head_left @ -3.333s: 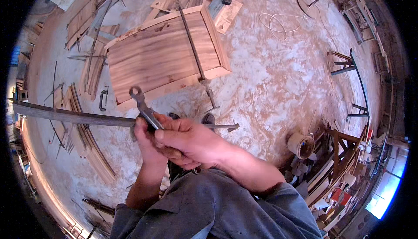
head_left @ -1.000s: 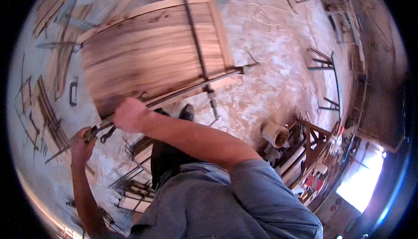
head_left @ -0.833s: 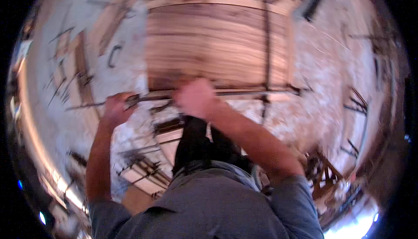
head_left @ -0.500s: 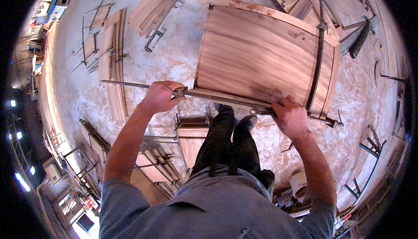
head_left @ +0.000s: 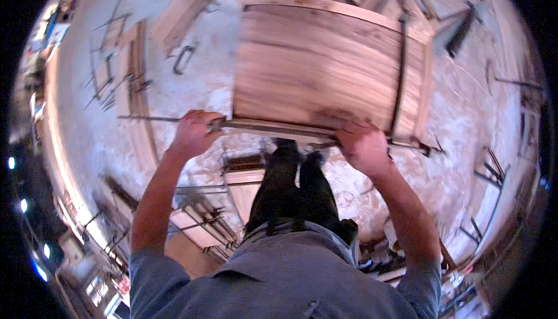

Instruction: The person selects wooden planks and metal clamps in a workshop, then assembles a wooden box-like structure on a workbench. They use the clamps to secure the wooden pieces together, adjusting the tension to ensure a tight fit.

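Observation:
A framed wooden panel (head_left: 314,66) stands in front of me with its broad grained face in view. Along its near edge lies a long metal bar clamp (head_left: 279,126). My left hand (head_left: 196,135) is closed around the clamp's jaw, just past the panel's left corner, and the bare bar sticks out beyond it. My right hand (head_left: 365,146) is wrapped over the same bar further right. A thin dark tool (head_left: 323,144) pokes out beside its fingers, blurred. A second bar clamp (head_left: 400,75) crosses the panel's right part.
A loose C-clamp (head_left: 184,59) lies on the floor left of the panel. Long boards with clamps (head_left: 137,81) rest further left. Clamped wooden pieces (head_left: 203,226) are by my left elbow. A pale cord (head_left: 468,74) lies at the right.
The whole view has shifted, so panel, clamps and hands sit further left in the picture, with some motion blur. Both hands keep their grip on the near bar clamp.

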`<state>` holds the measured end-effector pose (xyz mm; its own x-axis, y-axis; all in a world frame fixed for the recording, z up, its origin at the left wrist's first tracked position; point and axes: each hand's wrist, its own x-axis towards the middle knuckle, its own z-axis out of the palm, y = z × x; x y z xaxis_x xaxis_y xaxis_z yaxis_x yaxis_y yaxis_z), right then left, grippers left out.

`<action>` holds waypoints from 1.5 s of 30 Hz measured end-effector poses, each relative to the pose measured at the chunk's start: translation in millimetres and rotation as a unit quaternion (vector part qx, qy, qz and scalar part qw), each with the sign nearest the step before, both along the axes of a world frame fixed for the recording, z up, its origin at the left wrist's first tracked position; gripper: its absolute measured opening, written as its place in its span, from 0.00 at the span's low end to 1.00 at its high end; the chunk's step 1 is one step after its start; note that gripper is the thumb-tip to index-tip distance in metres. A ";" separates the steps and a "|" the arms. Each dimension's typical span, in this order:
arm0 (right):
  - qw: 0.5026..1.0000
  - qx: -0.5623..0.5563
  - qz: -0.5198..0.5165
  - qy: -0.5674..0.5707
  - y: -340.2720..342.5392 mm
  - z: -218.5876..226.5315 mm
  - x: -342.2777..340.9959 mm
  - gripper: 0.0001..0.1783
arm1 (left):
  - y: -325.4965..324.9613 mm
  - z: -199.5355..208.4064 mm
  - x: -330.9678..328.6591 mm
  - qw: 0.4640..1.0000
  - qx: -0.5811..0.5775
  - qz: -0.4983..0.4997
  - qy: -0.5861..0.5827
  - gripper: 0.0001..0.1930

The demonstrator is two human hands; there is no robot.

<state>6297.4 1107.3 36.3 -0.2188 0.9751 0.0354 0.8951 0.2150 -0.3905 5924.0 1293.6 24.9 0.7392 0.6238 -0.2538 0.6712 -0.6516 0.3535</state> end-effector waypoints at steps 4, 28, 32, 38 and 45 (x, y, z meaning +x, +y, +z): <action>0.999 -0.028 0.025 -0.037 -7.1 -19.2 -0.1 0.06 | -1.9 -27.9 -37.2 0.998 0.012 0.006 -0.068 0.21; 0.997 0.051 0.034 0.051 -7.6 -51.8 4.7 0.12 | -13.4 10.9 -14.7 0.934 -0.201 0.277 -0.102 0.17; 0.994 0.096 0.048 0.011 -7.8 -34.2 11.3 0.11 | -22.3 22.9 15.3 0.941 -0.139 0.300 -0.068 0.24; 0.992 0.099 0.042 0.064 4.4 -17.4 0.5 0.11 | -36.3 11.9 17.1 0.974 -0.019 0.211 -0.075 0.17; 0.998 0.042 0.027 0.044 -0.5 -18.9 4.9 0.11 | -32.2 50.7 48.4 0.999 0.003 -0.001 0.045 0.20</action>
